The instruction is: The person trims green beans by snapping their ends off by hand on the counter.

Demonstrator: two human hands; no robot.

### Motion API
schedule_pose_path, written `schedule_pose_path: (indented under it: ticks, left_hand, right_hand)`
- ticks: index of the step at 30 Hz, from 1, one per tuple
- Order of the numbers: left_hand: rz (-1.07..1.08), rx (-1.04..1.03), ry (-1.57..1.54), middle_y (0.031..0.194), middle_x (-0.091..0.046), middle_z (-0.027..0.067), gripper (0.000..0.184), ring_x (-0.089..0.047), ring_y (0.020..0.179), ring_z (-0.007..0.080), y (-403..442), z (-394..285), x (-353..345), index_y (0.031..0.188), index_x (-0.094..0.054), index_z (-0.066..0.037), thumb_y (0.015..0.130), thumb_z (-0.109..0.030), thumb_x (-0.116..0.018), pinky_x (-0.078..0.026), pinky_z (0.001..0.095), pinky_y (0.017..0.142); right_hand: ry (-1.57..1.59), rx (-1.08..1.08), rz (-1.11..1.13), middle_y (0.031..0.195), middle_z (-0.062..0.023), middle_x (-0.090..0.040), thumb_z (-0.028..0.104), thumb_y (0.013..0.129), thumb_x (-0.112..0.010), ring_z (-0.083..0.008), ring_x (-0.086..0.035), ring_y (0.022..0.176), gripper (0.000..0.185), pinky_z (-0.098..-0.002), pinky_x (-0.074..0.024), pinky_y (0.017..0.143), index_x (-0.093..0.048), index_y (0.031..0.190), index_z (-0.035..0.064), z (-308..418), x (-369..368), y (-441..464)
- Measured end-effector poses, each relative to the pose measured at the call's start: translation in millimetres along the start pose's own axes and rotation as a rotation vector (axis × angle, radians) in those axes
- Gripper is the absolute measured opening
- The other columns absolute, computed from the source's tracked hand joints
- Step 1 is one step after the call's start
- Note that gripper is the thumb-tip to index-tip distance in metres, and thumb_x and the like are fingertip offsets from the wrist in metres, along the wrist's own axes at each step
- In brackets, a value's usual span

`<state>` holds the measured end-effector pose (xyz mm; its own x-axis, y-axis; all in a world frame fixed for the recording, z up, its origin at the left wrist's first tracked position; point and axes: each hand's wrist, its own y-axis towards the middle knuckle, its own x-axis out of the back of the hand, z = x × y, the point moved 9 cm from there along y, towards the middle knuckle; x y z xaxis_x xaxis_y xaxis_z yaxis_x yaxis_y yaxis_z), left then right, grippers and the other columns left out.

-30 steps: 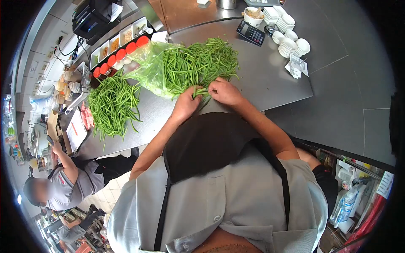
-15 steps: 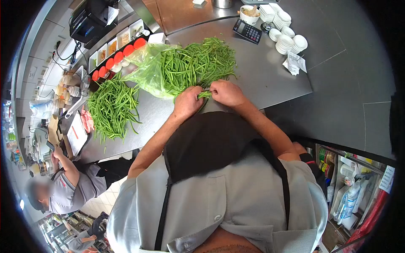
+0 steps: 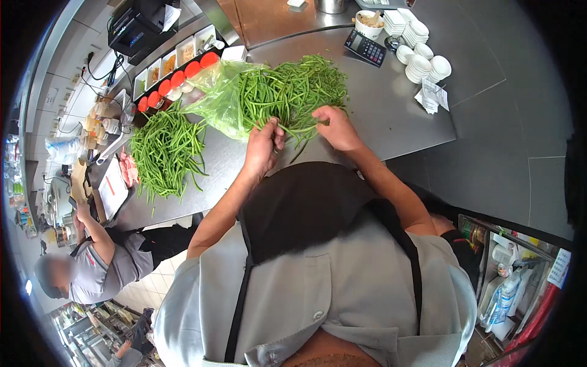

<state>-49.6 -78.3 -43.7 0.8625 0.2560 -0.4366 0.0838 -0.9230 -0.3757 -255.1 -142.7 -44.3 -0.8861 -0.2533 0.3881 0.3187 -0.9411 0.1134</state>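
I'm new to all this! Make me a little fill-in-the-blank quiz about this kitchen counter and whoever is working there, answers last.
1. The hand nearer the green bag is the ____ one.
2. The round lids in a row are coloured ____.
3. The calculator is ____ in colour.
4. Under the black apron, the shirt is ____.

Missing words: left; red; black; grey.

The left hand partly hides the green beans at its fingers; the black apron covers part of the worktop edge; the metal pot is cut off above; print on the paper slips is too small to read; a co-worker's head is blurred.
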Motion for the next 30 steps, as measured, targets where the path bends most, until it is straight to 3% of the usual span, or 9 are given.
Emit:
schedule_pose_path:
  ticks: [2, 5, 8, 14, 20, 23, 26, 30]
  left_hand:
    - [-0.026, 0.034, -0.057, 0.08, -0.059, 0.0043, 0.014, -0.048, 0.062, 0.0135, 0, -1, 5, 0.113, -0.058, -0.005, 0.11, -0.017, -0.051, -0.041, 0.0302, 0.056]
    - [-0.02, 0.015, -0.101, 0.08, -0.059, 0.005, 0.016, -0.05, 0.061, 0.0134, -2, -4, -3, 0.115, -0.057, -0.002, 0.11, -0.016, -0.05, -0.042, 0.0302, 0.055]
    - [-0.024, -0.001, -0.098, 0.081, -0.059, 0.0054, 0.017, -0.05, 0.062, 0.0131, -3, -5, -4, 0.117, -0.056, -0.002, 0.11, -0.016, -0.05, -0.042, 0.0298, 0.055]
    - [-0.022, 0.041, -0.092, 0.08, -0.058, 0.0033, 0.015, -0.048, 0.063, 0.0128, 1, -4, 1, 0.118, -0.056, -0.005, 0.11, -0.016, -0.05, -0.041, 0.0294, 0.057]
    - [0.002, 0.029, -0.043, 0.081, -0.058, 0.0018, 0.014, -0.047, 0.063, 0.0121, 1, -4, -1, 0.118, -0.058, -0.006, 0.109, -0.016, -0.052, -0.04, 0.0289, 0.058]
    - [0.031, 0.025, -0.011, 0.082, -0.058, 0.0012, 0.014, -0.048, 0.064, 0.0116, -2, -4, -7, 0.118, -0.059, -0.006, 0.109, -0.015, -0.052, -0.041, 0.0291, 0.058]
    - [0.068, 0.016, 0.014, 0.084, -0.059, 0.0009, 0.015, -0.049, 0.065, 0.0112, -3, -5, -13, 0.118, -0.06, -0.006, 0.11, -0.016, -0.053, -0.042, 0.0294, 0.059]
    - [0.081, 0.011, 0.011, 0.086, -0.059, 0.0005, 0.016, -0.05, 0.066, 0.0107, -2, -5, -15, 0.119, -0.061, -0.006, 0.11, -0.017, -0.054, -0.044, 0.0294, 0.06]
  right_hand:
    - [-0.067, 0.095, 0.025, 0.097, -0.0098, -0.074, 0.018, 0.094, -0.067, -0.0178, -0.069, 0.092, 0.025, -0.0356, -0.0554, 0.085, -0.072, 0.113, 0.0025, 7, -4, -1]
    - [0.258, -0.252, 0.352, 0.098, -0.0026, -0.071, 0.016, 0.097, -0.065, -0.0138, -0.063, 0.088, 0.026, -0.0304, -0.0526, 0.081, -0.071, 0.117, 0.0022, 18, -33, -11]
    - [0.204, -0.295, 0.417, 0.103, -0.0041, -0.071, 0.016, 0.098, -0.065, -0.014, -0.064, 0.093, 0.024, -0.0307, -0.0524, 0.086, -0.071, 0.117, 0.0023, 17, -43, -14]
    - [0.267, -0.209, 0.369, 0.101, -0.0045, -0.072, 0.015, 0.095, -0.068, -0.0145, -0.065, 0.093, 0.024, -0.0315, -0.0535, 0.086, -0.07, 0.114, -0.0001, 3, -44, -13]
    - [0.125, -0.139, 0.374, 0.102, -0.01, -0.075, 0.015, 0.092, -0.069, -0.0179, -0.069, 0.094, 0.025, -0.0337, -0.0551, 0.087, -0.071, 0.111, -0.0016, 11, -42, -13]
    - [-0.059, -0.095, 0.356, 0.098, -0.0136, -0.077, 0.016, 0.09, -0.069, -0.0219, -0.072, 0.09, 0.025, -0.0357, -0.0567, 0.084, -0.072, 0.107, -0.0021, 12, -38, -10]
    - [-0.033, -0.069, 0.302, 0.093, -0.0153, -0.077, 0.018, 0.085, -0.069, -0.0295, -0.074, 0.085, 0.023, -0.0384, -0.0575, 0.079, -0.075, 0.1, 0.0009, 4, -34, -7]
    - [-0.101, -0.079, 0.287, 0.093, -0.0161, -0.077, 0.018, 0.085, -0.07, -0.0292, -0.074, 0.086, 0.023, -0.0394, -0.0573, 0.078, -0.075, 0.1, 0.001, 13, -26, -7]
